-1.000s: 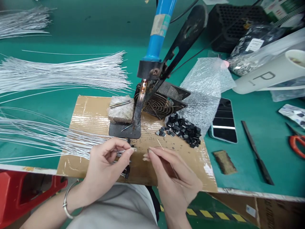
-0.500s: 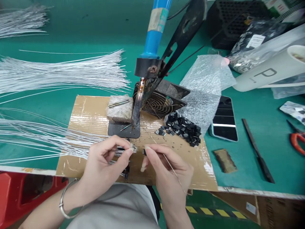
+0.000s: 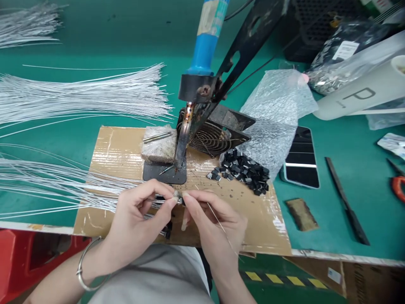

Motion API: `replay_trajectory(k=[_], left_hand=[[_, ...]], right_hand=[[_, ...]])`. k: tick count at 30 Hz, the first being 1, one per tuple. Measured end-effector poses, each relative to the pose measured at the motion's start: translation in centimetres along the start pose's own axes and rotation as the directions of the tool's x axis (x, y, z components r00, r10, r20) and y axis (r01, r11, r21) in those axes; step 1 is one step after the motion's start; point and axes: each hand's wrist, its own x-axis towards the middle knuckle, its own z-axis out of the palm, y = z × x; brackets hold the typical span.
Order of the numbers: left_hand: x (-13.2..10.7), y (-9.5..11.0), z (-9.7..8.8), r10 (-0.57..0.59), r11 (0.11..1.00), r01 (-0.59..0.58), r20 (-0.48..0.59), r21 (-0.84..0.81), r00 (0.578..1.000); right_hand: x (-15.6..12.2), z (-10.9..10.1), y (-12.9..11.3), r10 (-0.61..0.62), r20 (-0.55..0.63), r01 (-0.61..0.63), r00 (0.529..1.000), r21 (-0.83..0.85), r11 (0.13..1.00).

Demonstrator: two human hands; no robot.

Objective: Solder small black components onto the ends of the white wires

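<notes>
My left hand point(image 3: 142, 221) is closed in a pinch at the end of a thin white wire point(image 3: 107, 181) from the loose bundle on the left. Pressed between my right thumb and forefinger is a small black connector piece point(image 3: 182, 200), its end against what the left fingertips hold. A thin solder wire point(image 3: 223, 228) also lies across my right hand point(image 3: 218, 230), running between its fingers. Just above both hands, a blue-handled soldering iron point(image 3: 204, 55) hangs tip down from a black bracket. Whether the two pinched parts are joined is hidden by the fingertips.
Cardboard point(image 3: 107, 143) covers the work area. On it stand a wrapped block point(image 3: 160, 145), a small fan point(image 3: 211, 137) and a pile of black connector pieces point(image 3: 247, 171). To the right lie a phone point(image 3: 300, 158), a file point(image 3: 346, 200) and red-handled scissors point(image 3: 398, 188).
My right hand has moved left, bringing the black connector piece against the left fingertips; the gap between them has closed. My left hand stays nearly in place.
</notes>
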Motion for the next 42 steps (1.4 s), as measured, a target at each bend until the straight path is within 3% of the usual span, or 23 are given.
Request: replay_trajectory(k=[18, 24, 32, 35, 39, 42], left_hand=[[0.1, 0.1, 0.0, -0.064, 0.998, 0.064, 0.001, -0.008, 0.998], [0.4, 0.1, 0.2, -0.072, 0.997, 0.073, -0.021, 0.022, 0.997], [0.9, -0.2, 0.2, -0.080, 0.997, 0.081, -0.035, 0.017, 0.996], [1.2, -0.3, 0.2, -0.078, 0.997, 0.079, -0.043, 0.012, 0.996], [1.6, -0.1, 0.1, -0.066, 0.997, 0.067, -0.053, 0.031, 0.996], [1.8, -0.1, 0.0, -0.065, 0.997, 0.068, -0.063, 0.044, 0.996]], right_hand=[[-0.4, 0.1, 0.3, 0.041, -0.020, -0.042, 0.999, -0.062, 0.997], [-0.6, -0.9, 0.6, -0.162, 0.077, 0.177, 0.984, -0.288, 0.941], [-1.3, -1.3, 0.0, -0.109, 0.009, 0.104, 0.994, -0.403, 0.910], [-0.9, -1.8, 0.0, -0.170, 0.049, 0.172, 0.984, -0.475, 0.863], [-0.1, -2.1, 0.1, -0.266, 0.160, 0.310, 0.950, -0.421, 0.852], [0.0, -1.6, -0.1, -0.271, 0.153, 0.308, 0.950, -0.357, 0.882]])
